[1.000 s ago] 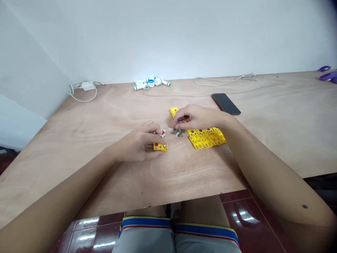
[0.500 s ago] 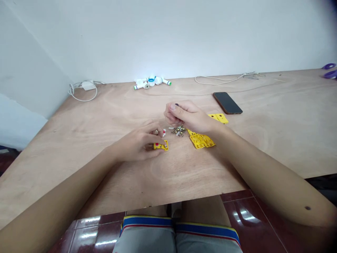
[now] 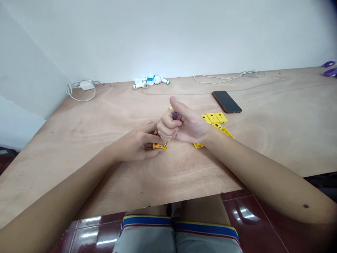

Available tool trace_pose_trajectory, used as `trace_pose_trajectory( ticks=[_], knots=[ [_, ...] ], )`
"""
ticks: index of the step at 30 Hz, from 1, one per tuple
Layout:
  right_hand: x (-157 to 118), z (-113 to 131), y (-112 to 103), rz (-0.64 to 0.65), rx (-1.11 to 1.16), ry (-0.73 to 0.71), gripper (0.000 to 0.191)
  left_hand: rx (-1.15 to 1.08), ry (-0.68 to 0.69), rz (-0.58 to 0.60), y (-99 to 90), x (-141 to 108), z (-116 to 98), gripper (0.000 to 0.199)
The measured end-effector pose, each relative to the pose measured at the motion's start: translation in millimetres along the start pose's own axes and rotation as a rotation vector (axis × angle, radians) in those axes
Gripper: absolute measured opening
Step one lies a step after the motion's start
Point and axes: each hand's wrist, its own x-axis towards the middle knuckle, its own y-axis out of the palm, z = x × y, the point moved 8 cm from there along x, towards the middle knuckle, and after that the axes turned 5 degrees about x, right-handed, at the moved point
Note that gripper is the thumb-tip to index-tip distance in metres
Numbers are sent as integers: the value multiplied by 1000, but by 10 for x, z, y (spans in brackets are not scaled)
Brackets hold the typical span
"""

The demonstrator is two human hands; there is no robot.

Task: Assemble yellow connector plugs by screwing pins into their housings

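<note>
Yellow block pinched in left hand's fingers, right hand's fingers curled round purple piece, well inside table edge

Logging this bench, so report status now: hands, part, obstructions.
Left hand gripping red-dotted yellow plastic block. Right hand pinching small purple item. Loose yellow plates beside right hand.

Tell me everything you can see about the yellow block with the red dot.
The yellow block is small and looks like moulded plastic, with a red dot on top and a small white part at its right corner. It sits on the plywood table, its left end against the fingers of the left hand, which partly hide it.
</note>
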Motion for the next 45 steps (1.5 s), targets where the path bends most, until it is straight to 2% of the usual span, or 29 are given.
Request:
trace_pose_trajectory(
  ticks=[6, 12, 20, 33, 45],
  knots=[
    [10, -38, 6, 7, 1, -8, 81, -65, 22, -13, -16, 9, -5, 24],
    [33, -69, -32, 55, 39, -16, 79, -93, -7, -6, -2, 0, 23, 22],
    [38, -88, -69, -4, 75, -19, 77, -95, -32, -1, 16, -27, 62, 21],
    [42, -99, -20, 15, 106, -19, 78, -104, -44, 19, 28, -39, 79, 20],
    [53, -124, -65, 13, 158, -8, 79, -76, -59, 48, 41, -53, 82, 24]
  ],
)
